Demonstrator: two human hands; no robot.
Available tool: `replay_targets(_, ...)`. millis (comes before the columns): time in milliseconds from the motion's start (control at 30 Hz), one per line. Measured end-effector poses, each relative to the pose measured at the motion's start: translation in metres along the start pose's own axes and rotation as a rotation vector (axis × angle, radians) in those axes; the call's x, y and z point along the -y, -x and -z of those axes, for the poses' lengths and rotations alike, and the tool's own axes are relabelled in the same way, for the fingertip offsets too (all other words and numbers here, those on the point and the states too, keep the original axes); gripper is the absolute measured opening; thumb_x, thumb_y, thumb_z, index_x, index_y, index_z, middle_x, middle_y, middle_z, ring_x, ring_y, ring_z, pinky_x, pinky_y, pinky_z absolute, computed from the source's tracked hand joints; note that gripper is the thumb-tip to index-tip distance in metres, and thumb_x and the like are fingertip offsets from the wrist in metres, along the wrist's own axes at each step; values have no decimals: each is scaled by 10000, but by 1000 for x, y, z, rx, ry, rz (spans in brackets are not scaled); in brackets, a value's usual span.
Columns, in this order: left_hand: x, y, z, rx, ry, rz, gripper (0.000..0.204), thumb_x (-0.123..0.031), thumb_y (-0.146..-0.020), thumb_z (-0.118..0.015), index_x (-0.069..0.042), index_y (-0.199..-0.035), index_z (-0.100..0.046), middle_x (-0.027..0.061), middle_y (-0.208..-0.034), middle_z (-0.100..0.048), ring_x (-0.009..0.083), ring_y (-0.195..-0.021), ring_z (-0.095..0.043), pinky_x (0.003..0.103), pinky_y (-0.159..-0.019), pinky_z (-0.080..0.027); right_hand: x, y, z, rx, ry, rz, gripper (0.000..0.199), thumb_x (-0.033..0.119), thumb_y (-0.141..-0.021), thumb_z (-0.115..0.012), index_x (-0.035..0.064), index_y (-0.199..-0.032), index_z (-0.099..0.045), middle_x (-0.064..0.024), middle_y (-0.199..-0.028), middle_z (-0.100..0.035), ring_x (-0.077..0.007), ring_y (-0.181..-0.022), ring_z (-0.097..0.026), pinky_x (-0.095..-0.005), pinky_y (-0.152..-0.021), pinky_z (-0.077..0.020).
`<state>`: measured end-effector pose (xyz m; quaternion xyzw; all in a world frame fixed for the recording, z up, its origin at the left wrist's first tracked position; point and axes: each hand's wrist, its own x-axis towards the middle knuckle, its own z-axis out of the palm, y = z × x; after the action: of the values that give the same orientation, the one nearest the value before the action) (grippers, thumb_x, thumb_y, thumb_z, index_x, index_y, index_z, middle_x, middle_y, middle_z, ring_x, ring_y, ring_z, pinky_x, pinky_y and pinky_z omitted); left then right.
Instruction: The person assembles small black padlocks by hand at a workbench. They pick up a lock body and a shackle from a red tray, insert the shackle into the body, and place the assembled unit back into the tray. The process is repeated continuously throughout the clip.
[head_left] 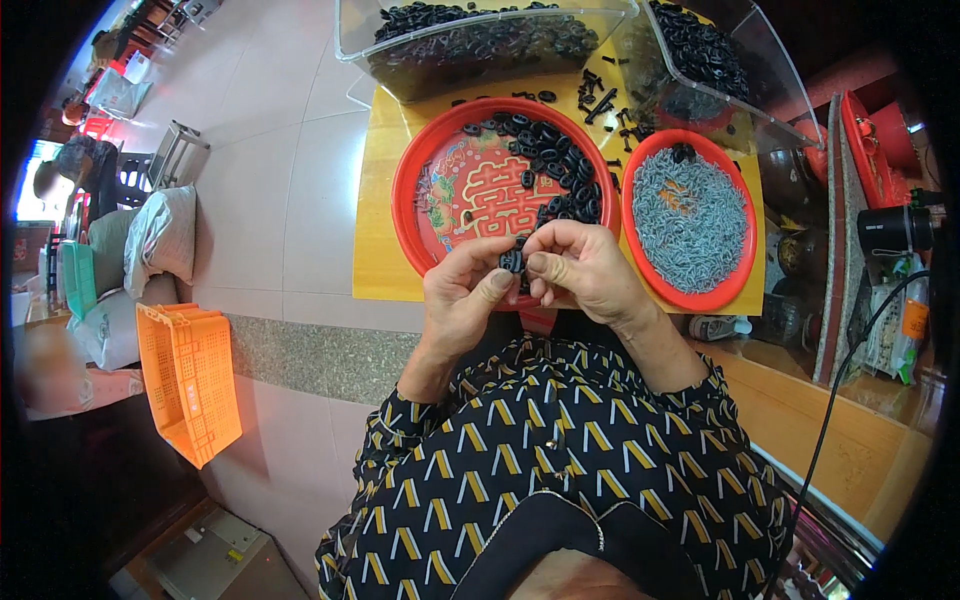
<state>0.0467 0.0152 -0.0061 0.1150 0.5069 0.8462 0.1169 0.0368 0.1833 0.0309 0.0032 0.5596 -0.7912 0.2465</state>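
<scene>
Between my two hands, over the near rim of a round red tray (405,205), is a small black oval plastic part (512,261). My left hand (462,292) pinches it between thumb and fingertips. Close against it, my right hand (580,268) has its thumb and fingers pressed together; whatever they hold is hidden. Many similar black parts (560,165) are heaped along the tray's right side. To the right stands a smaller red tray (752,250) full of loose grey metal screws (690,220).
Two clear plastic bins (480,50) (770,110) of black parts stand at the back of the yellow table (375,270). Loose black pieces (600,105) lie between bins and trays. An orange basket (190,380) sits on the floor at left. A black cable (835,400) runs down the right.
</scene>
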Motion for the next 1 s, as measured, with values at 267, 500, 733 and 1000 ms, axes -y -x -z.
replay_targets(267, -17, 11, -4, -57, -186, 35, 345, -2, -815, -537, 31, -1146, -444, 40, -861, -537, 85, -771, -514, 198, -678, -429, 24, 5, -3, -112, 156, -104, 55, 67, -776, -576, 34, -775, -532, -26, -602, -547, -76, -486, -522, -179, -416, -411)
replay_targets(500, -25, 11, 20, -246, -461, -57, 259, 3, -810, -538, 47, -1063, -503, 33, -823, -538, 82, -729, -524, 204, -650, -439, 103, -9, 52, -416, -71, 537, 157, 75, -828, -510, -32, -935, -550, -87, -755, -590, -129, -643, -563, -216, -586, -475)
replay_targets(733, -19, 3, 23, -213, -729, -204, 193, 38, -763, -567, 46, -954, -540, 59, -743, -522, 93, -646, -510, 210, -579, -421, 28, -24, 19, -222, 1215, 556, 83, 42, -698, -583, 0, -769, -594, -115, -740, -567, -250, -700, -556, -312, -631, -439)
replay_targets(1000, -24, 7, 25, -176, -725, -113, 212, 29, -794, -542, 56, -1003, -527, 33, -822, -522, 86, -779, -513, 202, -705, -418, 9, -44, 5, 26, 1599, 566, 53, 84, -661, -548, 42, -667, -581, -106, -726, -567, -270, -761, -533, -354, -711, -425)
